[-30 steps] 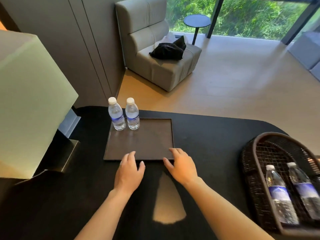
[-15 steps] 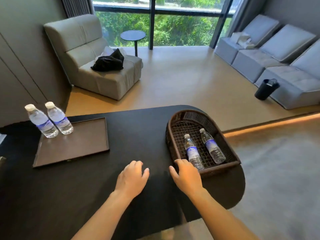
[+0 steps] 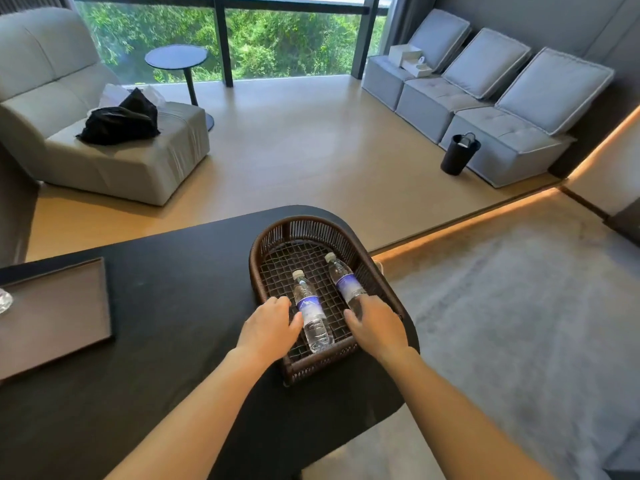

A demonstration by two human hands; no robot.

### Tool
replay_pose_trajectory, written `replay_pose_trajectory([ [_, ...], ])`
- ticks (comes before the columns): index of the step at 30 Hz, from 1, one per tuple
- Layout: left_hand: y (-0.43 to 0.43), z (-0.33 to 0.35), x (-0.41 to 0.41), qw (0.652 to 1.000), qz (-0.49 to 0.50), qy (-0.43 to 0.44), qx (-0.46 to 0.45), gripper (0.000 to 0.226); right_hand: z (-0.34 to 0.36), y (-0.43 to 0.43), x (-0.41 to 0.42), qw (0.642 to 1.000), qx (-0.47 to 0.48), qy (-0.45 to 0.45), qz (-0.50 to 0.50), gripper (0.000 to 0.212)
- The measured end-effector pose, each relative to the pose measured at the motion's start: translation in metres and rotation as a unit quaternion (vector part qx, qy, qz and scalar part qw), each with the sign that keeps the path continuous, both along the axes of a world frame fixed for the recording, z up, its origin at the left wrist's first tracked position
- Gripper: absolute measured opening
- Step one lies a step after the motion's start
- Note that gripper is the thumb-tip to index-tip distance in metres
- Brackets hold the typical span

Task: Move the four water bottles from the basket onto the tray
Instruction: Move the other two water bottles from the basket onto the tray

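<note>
A dark woven basket [image 3: 304,225] stands at the right end of the black table [image 3: 180,271]. Two clear water bottles with blue labels lie in it. The left bottle [image 3: 311,311] has my left hand [image 3: 268,329] open beside it, thumb touching its side. The right bottle [image 3: 341,277] is partly under my right hand [image 3: 375,325], whose fingers lie over its lower half without closing. The brown tray [image 3: 55,313] sits at the left edge, with a sliver of one standing bottle [image 3: 4,301] showing on it.
The table's rounded right end drops off just past the basket onto a grey carpet [image 3: 519,323]. Beyond the table are a grey armchair [image 3: 104,161], a small round side table [image 3: 176,58], a sofa [image 3: 485,98] and a black bin [image 3: 459,157].
The view has swung right from the tray to the basket. Both hands moved from the tray's front edge across the table and into the basket, onto the two lying bottles.
</note>
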State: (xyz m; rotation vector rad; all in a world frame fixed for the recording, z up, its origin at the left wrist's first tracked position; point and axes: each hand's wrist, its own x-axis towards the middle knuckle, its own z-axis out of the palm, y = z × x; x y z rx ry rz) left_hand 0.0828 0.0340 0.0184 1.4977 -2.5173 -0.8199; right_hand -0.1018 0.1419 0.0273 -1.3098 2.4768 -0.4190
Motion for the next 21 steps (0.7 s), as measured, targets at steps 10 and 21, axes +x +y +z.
replay_pose_trajectory([
  [10, -0.073, -0.080, -0.101, 0.974, 0.145, 0.007, 0.171, 0.066, -0.046, -0.078, -0.075, 0.997, 0.069, -0.027, 0.011, 0.033],
  [21, -0.098, -0.114, -0.108, 0.947, 0.220, 0.029, 0.234, 0.058, -0.086, -0.140, -0.085, 0.989, 0.128, -0.074, 0.018, 0.065],
])
